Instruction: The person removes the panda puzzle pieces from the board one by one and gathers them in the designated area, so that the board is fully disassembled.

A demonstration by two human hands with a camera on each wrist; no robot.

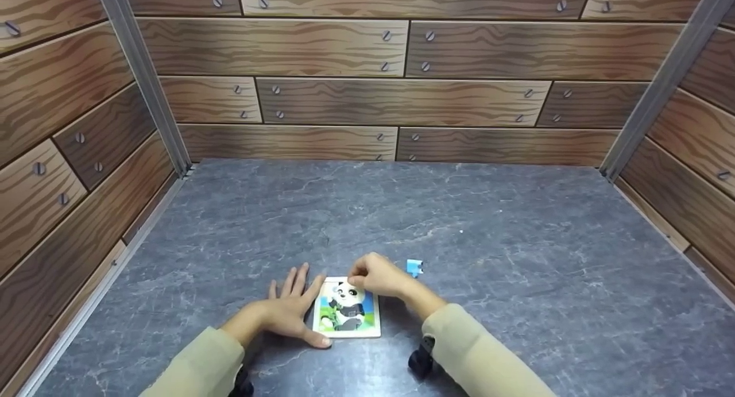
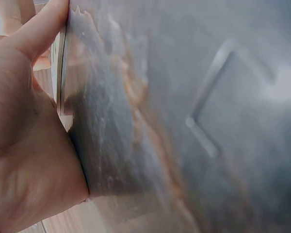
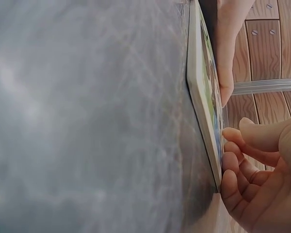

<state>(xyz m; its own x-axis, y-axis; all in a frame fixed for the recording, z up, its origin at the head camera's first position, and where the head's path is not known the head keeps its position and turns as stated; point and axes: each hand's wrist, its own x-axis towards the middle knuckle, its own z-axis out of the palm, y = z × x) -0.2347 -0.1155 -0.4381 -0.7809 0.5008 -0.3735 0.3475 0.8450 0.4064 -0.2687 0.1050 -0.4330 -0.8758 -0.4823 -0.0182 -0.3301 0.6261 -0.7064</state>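
The left hand (image 1: 290, 312) has its fingers spread wide and grasps nothing; its thumb and forefinger lie at the left corners of the panda puzzle (image 1: 348, 312), which rests on the table (image 1: 505, 270) between both hands; if this light hold yields, I think the puzzle could slide or turn under a push from the other side. The right hand (image 1: 377, 275) has its fingers curled over the upper right part of the puzzle, the tips low at its surface; whether they pinch something there I cannot tell, because the hand covers the place; a crooked push from these tips could, in my judgement, tilt a part of the picture or lift what is beside it. Just to the right of this grip, apart from the puzzle, lies a blue piece (image 1: 413, 266); the right wrist is near, so an outward swing might knock it away.
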